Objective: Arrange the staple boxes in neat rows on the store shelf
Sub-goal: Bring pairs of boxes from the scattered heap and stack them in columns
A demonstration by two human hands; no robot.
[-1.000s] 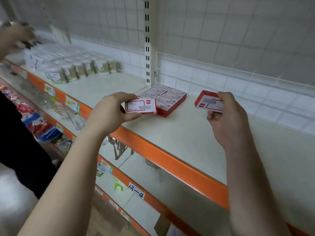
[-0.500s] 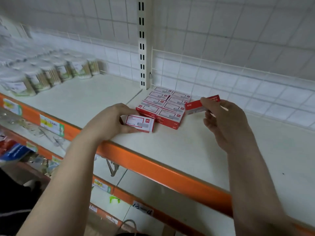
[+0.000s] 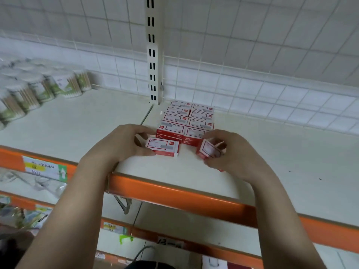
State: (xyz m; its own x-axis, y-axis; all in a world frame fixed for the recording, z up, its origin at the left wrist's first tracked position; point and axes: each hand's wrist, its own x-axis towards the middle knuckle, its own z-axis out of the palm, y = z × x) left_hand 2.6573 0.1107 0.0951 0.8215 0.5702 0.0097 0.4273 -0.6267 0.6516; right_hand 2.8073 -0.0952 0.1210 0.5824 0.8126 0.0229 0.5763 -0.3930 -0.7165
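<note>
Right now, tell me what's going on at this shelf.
A person is stocking red-and-white staple boxes. The left hand holds one box flat on the shelf, just in front of the block of boxes already laid in two rows. The right hand grips another box, tilted on edge and not yet placed. Tubs of cotton swabs stand further left.

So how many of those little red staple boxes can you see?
10: eight tops in a two-column block near the back wall, one flat box in the left hand, one tilted box in the right hand. A lower layer may hide more.
</note>
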